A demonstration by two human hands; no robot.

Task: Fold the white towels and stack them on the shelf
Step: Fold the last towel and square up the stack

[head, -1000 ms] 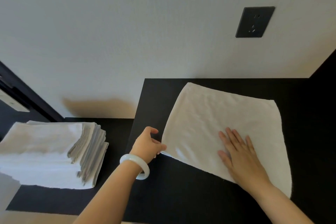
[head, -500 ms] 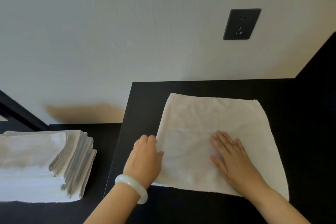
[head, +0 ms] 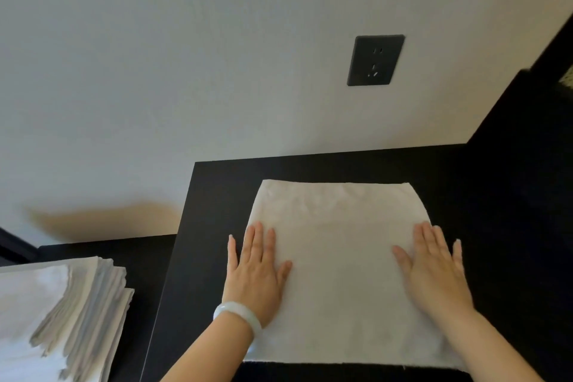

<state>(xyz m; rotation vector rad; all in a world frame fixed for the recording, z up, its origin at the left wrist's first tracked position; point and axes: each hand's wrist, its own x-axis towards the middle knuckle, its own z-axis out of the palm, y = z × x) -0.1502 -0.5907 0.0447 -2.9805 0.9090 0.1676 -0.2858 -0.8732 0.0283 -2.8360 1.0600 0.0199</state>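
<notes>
A white towel lies flat and square on the black shelf top. My left hand, with a pale bangle on its wrist, presses flat on the towel's left edge, fingers straight and spread. My right hand presses flat on the towel's right side, fingers straight too. A stack of folded white towels sits on a lower black surface at the left.
A white wall rises right behind the shelf, with a black power socket above the towel. A black vertical panel closes the shelf on the right. The shelf's left edge drops to the lower surface with the stack.
The towel has been squared up. My left hand let go of its left corner and now lies flat on it. My right hand slid from the middle to the right side.
</notes>
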